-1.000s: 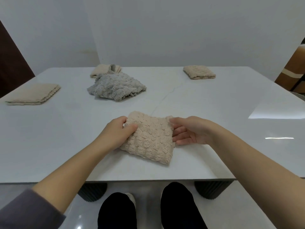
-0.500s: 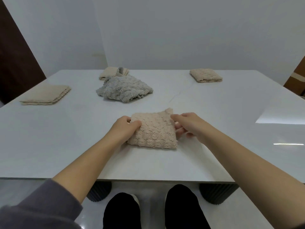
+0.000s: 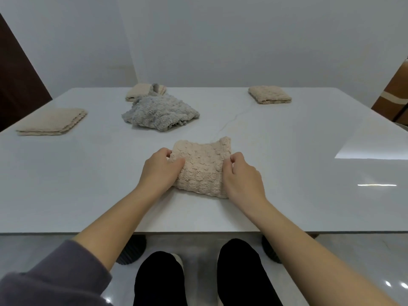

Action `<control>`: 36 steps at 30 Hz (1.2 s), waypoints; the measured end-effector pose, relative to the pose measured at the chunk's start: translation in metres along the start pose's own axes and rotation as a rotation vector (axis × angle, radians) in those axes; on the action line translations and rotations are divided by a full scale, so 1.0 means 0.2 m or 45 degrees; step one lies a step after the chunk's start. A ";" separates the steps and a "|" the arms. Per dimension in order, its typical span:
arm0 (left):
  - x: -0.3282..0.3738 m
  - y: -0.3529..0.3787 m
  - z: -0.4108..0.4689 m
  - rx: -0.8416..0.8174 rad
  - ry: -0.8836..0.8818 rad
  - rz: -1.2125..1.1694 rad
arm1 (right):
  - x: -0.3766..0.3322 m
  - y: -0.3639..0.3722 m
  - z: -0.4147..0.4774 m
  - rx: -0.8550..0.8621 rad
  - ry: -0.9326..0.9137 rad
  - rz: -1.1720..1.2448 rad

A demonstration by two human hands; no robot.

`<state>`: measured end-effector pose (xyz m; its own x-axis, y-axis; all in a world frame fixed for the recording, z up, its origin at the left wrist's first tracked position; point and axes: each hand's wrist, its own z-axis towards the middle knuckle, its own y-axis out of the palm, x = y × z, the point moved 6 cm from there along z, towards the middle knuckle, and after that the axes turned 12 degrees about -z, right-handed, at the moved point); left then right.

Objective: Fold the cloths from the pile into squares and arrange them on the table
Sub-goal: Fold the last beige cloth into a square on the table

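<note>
A folded beige knobbly cloth (image 3: 202,167) lies on the white table (image 3: 88,184) near its front edge. My left hand (image 3: 160,170) grips the cloth's left side, thumb on top. My right hand (image 3: 241,175) grips its right side with curled fingers. A crumpled grey cloth (image 3: 160,115) lies unfolded further back, left of centre. Three folded beige cloths lie around: one at the left edge (image 3: 51,121), one behind the grey cloth (image 3: 141,91), one at the back right (image 3: 269,94).
The table's front edge runs just below my forearms, with my dark legs and ribbed table bases beneath. A dark door stands at the far left and a brown chair (image 3: 393,93) at the far right. A pale wall rises behind the table.
Both hands have moved inward along the beige cloth, and my right hand's fingers have curled round its edge. The cloth looks narrower and more bunched than before.
</note>
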<state>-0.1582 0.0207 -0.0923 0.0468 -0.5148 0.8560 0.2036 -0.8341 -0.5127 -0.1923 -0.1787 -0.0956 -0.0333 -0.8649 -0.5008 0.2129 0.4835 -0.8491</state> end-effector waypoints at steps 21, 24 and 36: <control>0.01 0.01 -0.05 0.111 0.039 -0.152 | 0.03 -0.01 0.13 0.128 0.006 0.031; 0.02 0.02 -0.08 0.141 0.126 0.096 | 0.03 0.02 0.07 0.113 -0.008 -0.104; -0.01 0.00 -0.16 0.294 0.332 0.381 | 0.05 0.03 0.01 0.257 -0.054 -0.330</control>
<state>-0.1903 0.0149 -0.0970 -0.1046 -0.7839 0.6120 0.4328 -0.5900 -0.6816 -0.1900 -0.1846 -0.1065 -0.0722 -0.9625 -0.2614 0.3922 0.2136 -0.8948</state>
